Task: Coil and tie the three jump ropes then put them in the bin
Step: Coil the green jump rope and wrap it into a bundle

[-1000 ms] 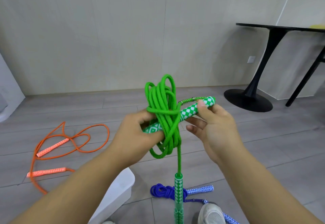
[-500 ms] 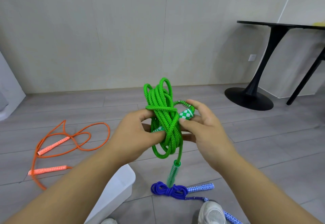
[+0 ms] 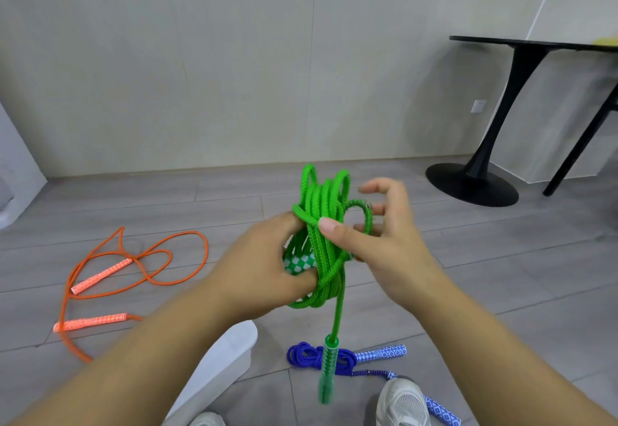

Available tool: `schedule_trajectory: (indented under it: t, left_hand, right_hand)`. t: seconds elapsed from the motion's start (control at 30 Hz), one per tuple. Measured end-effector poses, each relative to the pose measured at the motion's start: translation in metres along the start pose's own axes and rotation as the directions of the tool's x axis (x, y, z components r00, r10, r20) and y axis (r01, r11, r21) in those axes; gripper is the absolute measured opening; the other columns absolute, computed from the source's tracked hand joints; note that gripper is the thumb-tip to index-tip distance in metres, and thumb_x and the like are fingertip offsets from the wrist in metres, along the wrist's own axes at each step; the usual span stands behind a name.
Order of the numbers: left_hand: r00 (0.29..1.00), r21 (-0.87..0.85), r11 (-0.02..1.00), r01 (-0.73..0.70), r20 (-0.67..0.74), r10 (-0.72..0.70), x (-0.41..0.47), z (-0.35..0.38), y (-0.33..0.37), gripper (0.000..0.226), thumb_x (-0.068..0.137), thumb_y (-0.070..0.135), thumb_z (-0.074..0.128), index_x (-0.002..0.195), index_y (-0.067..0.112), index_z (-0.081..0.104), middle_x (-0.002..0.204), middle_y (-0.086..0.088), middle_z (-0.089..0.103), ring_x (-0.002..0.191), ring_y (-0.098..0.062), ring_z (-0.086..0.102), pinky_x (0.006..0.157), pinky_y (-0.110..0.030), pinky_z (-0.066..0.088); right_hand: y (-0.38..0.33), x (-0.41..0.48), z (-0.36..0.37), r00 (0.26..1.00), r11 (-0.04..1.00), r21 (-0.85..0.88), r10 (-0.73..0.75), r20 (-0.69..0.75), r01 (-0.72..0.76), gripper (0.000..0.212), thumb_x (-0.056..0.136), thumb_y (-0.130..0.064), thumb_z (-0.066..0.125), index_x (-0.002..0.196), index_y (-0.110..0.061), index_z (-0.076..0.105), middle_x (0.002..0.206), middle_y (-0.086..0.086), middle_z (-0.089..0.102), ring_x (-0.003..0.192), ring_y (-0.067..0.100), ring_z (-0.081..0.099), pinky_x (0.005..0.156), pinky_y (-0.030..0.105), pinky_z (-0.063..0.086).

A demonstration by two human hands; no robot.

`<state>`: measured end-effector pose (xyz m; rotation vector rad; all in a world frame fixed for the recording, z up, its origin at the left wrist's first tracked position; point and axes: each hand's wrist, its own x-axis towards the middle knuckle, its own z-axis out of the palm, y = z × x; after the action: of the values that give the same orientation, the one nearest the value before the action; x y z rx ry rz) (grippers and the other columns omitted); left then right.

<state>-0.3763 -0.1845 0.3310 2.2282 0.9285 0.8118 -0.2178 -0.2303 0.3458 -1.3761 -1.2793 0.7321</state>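
White bin, inside hidden, beside blue rope.

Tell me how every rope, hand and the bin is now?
Green braided jump rope: coiled, held up, handle dangling.
Orange jump rope: uncoiled on floor.
Blue jump rope: coiled on floor.
White plastic bin: inside hidden.
Left hand: grips green coil.
Right hand: open, thumb touching coil.

The right hand has released the green handle, now pushed through the coil.
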Motion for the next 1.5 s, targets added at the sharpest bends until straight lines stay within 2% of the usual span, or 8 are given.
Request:
schedule_trajectory:
  t: [0.17, 0.33, 0.47, 0.63, 0.93, 1.17, 1.33, 1.5]
  left_hand:
    - [0.990, 0.262, 0.957, -0.123, 0.100, 0.100, -0.002, 0.003, -0.001, 0.022, 0.059, 0.033, 0.054, 0.081, 0.029, 0.053, 0.075, 0.013, 0.056, 0.072, -0.008, 0.053, 0.062, -0.030, 0.047]
    - [0.995, 0.172, 0.980, -0.097, 0.033, 0.093, 0.000, 0.004, -0.006, 0.035, 0.058, 0.040, 0.058, 0.092, 0.033, 0.050, 0.077, 0.013, 0.060, 0.067, -0.007, 0.058, 0.061, -0.030, 0.049]
    - [0.977, 0.221, 0.959, -0.179, -0.073, 0.199, 0.000, 0.004, -0.015, 0.030, 0.065, 0.050, 0.059, 0.092, 0.036, 0.062, 0.111, 0.016, 0.054, 0.083, -0.001, 0.062, 0.069, -0.029, 0.055]
    - [0.957, 0.388, 0.896, -0.215, -0.099, 0.273, -0.003, 0.004, -0.022, 0.038, 0.073, 0.045, 0.052, 0.100, 0.027, 0.072, 0.084, 0.014, 0.064, 0.073, -0.002, 0.056, 0.062, -0.018, 0.047]
    - [1.000, 0.084, 0.996, 0.027, 0.004, -0.028, -0.011, 0.002, -0.046, 0.034, 0.074, 0.068, 0.048, 0.099, 0.047, 0.056, 0.077, 0.013, 0.062, 0.068, -0.007, 0.055, 0.062, -0.018, 0.041]
    - [0.972, 0.006, 0.983, 0.181, 0.152, -0.180, -0.014, 0.007, -0.058, 0.006, 0.091, 0.035, 0.056, 0.094, 0.038, 0.061, 0.074, 0.014, 0.061, 0.067, -0.004, 0.056, 0.066, -0.018, 0.046]
    - [0.936, 0.078, 0.963, 0.258, 0.225, -0.269, -0.022, 0.000, -0.071, 0.011, 0.094, 0.031, 0.053, 0.097, 0.040, 0.059, 0.079, 0.024, 0.063, 0.073, 0.005, 0.056, 0.065, -0.005, 0.039]
    - [0.892, 0.296, 0.918, 0.264, 0.287, -0.349, -0.021, 0.006, -0.080, 0.014, 0.092, 0.041, 0.052, 0.105, 0.041, 0.057, 0.093, 0.011, 0.066, 0.090, -0.009, 0.059, 0.083, -0.027, 0.046]
  right_hand:
    - [0.000, 0.005, -0.006, 0.965, 0.989, 0.008, 0.142, 0.219, -0.147, 0.129, 0.027, -0.041, 0.090, 0.137, -0.042, 0.021, 0.117, 0.006, 0.061, 0.103, 0.020, 0.064, 0.089, 0.038, 0.053]
    - [-0.009, 0.008, 0.001, 0.997, 1.000, -0.002, -0.010, 0.080, 0.010, 0.021, 0.064, -0.013, 0.082, 0.073, -0.003, 0.066, 0.069, 0.020, 0.067, 0.065, 0.032, 0.064, 0.064, 0.043, 0.054]
    - [-0.007, 0.013, -0.005, 0.988, 0.981, 0.193, 0.058, -0.147, -0.029, 0.017, 0.070, -0.008, 0.077, 0.072, 0.000, 0.062, 0.063, 0.014, 0.059, 0.059, 0.025, 0.061, 0.059, 0.041, 0.053]
    - [-0.006, 0.014, -0.016, 0.960, 0.988, 0.154, 0.046, -0.275, -0.003, 0.025, 0.070, 0.002, 0.072, 0.063, -0.016, 0.056, 0.061, 0.007, 0.060, 0.061, 0.023, 0.061, 0.057, 0.041, 0.053]
    - [0.005, 0.016, -0.035, 0.900, 0.998, 0.059, -0.003, -0.435, 0.031, 0.022, 0.069, -0.005, 0.070, 0.074, -0.018, 0.053, 0.058, -0.005, 0.054, 0.054, 0.011, 0.051, 0.053, 0.027, 0.045]
    - [0.012, 0.019, -0.033, 0.902, 0.999, 0.030, -0.018, -0.432, 0.034, 0.025, 0.073, -0.002, 0.067, 0.069, -0.020, 0.050, 0.058, -0.003, 0.052, 0.050, 0.007, 0.046, 0.047, 0.015, 0.040]
    - [0.019, 0.022, -0.044, 0.871, 0.999, 0.031, -0.008, -0.490, 0.027, 0.023, 0.075, -0.004, 0.067, 0.065, -0.015, 0.050, 0.056, -0.002, 0.050, 0.045, 0.004, 0.044, 0.045, 0.016, 0.038]
    - [0.017, 0.020, -0.032, 0.905, 0.999, 0.014, -0.041, -0.423, 0.052, 0.024, 0.076, -0.002, 0.069, 0.074, -0.018, 0.052, 0.060, -0.004, 0.053, 0.043, -0.003, 0.047, 0.044, 0.007, 0.038]
